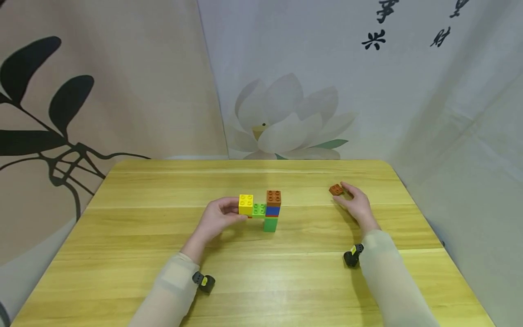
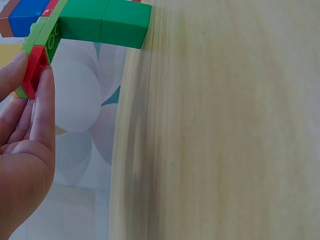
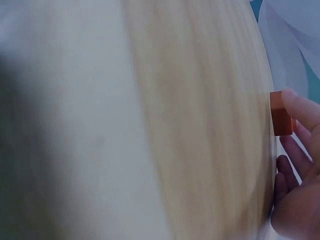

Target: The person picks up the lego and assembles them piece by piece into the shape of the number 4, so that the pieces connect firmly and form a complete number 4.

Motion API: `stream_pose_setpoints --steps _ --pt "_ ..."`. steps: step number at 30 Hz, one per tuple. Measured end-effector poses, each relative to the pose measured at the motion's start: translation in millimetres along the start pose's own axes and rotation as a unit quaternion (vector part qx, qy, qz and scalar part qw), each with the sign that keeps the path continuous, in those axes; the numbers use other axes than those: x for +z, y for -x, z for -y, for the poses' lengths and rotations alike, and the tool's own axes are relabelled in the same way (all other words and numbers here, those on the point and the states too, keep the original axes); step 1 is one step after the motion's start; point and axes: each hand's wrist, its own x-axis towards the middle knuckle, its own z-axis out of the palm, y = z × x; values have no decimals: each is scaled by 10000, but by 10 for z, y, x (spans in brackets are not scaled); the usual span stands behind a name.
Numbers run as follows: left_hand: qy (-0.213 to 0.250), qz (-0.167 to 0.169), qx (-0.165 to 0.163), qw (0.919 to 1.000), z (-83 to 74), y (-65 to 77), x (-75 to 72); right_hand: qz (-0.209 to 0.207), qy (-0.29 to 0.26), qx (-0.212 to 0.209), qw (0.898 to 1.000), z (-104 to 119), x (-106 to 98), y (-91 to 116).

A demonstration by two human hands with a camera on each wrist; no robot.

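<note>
Near the middle of the table stands a structure of toy building bricks. Its column has green bricks (image 1: 270, 225) at the bottom, a blue brick (image 1: 273, 211) higher up and a brown brick (image 1: 273, 197) on top. A light green brick (image 1: 259, 210) juts out to the left, bearing a yellow brick (image 1: 246, 204). My left hand (image 1: 218, 215) grips this outer end, and in the left wrist view its thumb and fingers pinch a red brick (image 2: 35, 70) underneath. Farther right, my right hand (image 1: 356, 205) pinches a loose orange-brown brick (image 1: 336, 190) at the fingertips.
The wooden table (image 1: 310, 281) has its far edge against a hanging cloth (image 1: 408, 113) printed with a lotus flower and dark characters. Dark leaves are printed on the left cloth. A small black camera (image 1: 207, 284) sits on each wrist.
</note>
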Motion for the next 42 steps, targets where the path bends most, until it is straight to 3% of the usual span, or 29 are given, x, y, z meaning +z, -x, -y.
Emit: stream_pose_setpoints --steps 15,22,32,42 --pt "-33 -8 26 10000 -1 -2 11 -85 144 25 9999 5 49 -38" --pt "-58 -9 27 10000 -10 5 12 -33 206 -312 9993 19 119 -58" --pt "30 25 35 10000 25 -5 6 75 -54 -265 9996 133 183 9" --pt "-11 17 90 10000 14 -7 1 57 -46 -870 9962 424 218 108"
